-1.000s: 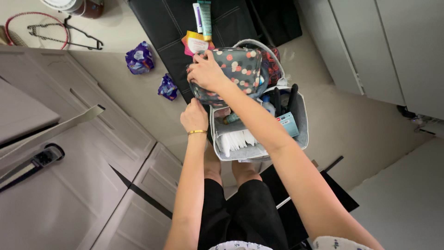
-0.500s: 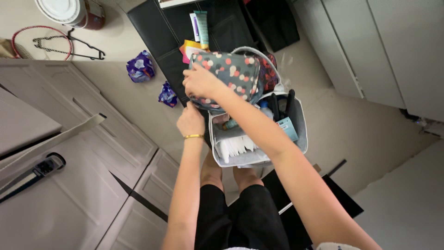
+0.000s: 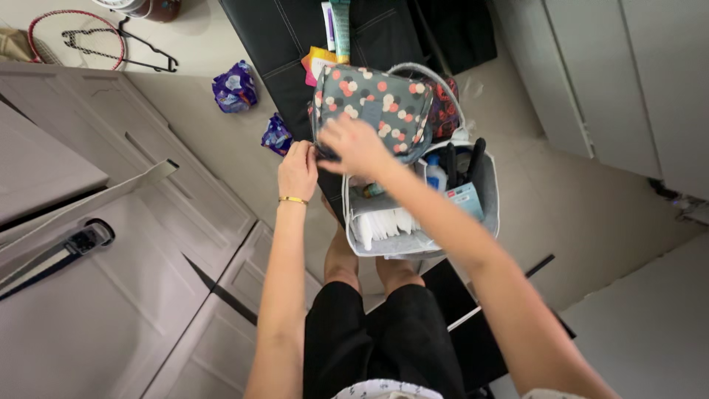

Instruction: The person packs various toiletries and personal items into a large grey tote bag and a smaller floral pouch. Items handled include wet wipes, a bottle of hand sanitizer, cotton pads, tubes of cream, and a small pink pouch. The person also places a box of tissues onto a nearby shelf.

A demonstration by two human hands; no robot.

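Spotted pouch (image 3: pixel 373 103) sits on top of the grey felt basket (image 3: pixel 491 199), over the person's knees. Looks soft, padded, light; probably sags if lifted by one corner, so the near edge, gripped at both ends, seems the best hold. Left hand (image 3: pixel 298 168) fingers pinched shut on the pouch's near-left corner. Right hand (image 3: pixel 356 144) curled closed over the near edge, gripping it. Basket holds white pads (image 3: pixel 384 224), bottles, dark tools. Behind it a black case (image 3: pixel 288 44) on pale floor tiles (image 3: pixel 591 214), two purple packets (image 3: pixel 235 85) just beside it, white cupboard doors (image 3: pixel 628 74) on the right.
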